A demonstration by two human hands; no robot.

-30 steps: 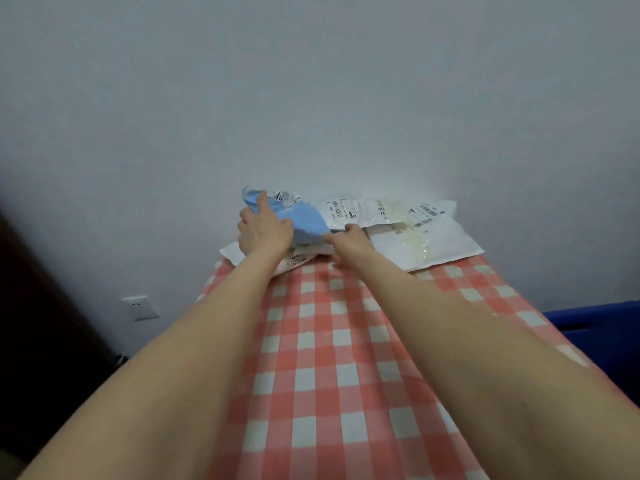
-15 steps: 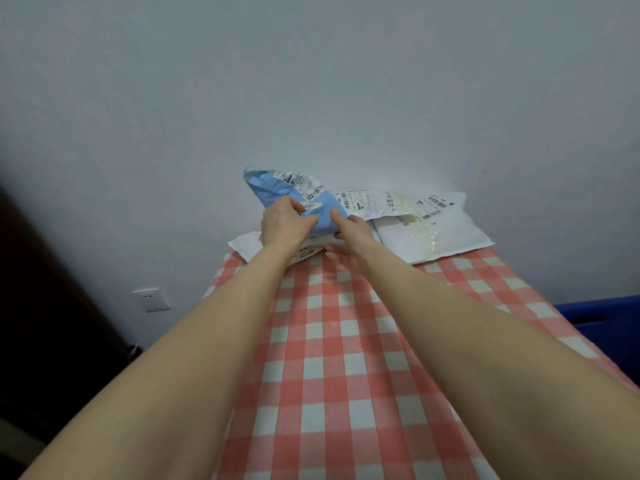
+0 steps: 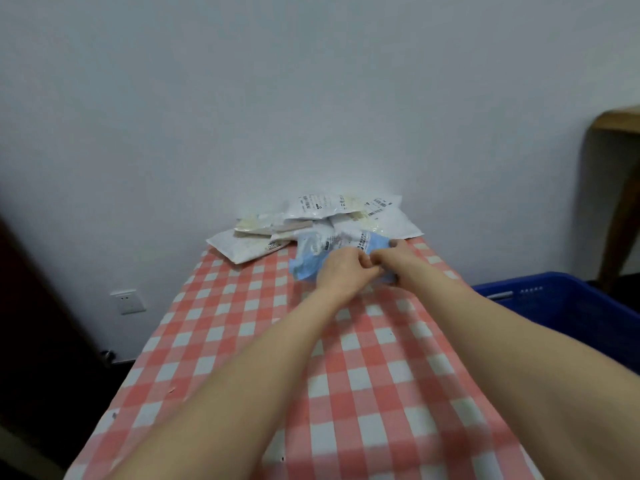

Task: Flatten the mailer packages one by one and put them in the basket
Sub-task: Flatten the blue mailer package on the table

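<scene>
over the checked table [image 3: 242, 341], the blue mailer [image 3: 310, 259] is gripped mid frame by curled fingers of the left hand [image 3: 341, 271] and right hand [image 3: 393, 263], long side laid left-right. the basket [image 3: 554, 306] is parked right of frame, nearer the right hand. white pile [image 3: 329, 216] is stacked behind.

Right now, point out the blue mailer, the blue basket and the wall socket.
blue mailer [image 3: 308, 263], head view, crumpled left end.
blue basket [image 3: 554, 299], head view, its slotted wall.
wall socket [image 3: 127, 301], head view, middle of the faceplate.
</scene>
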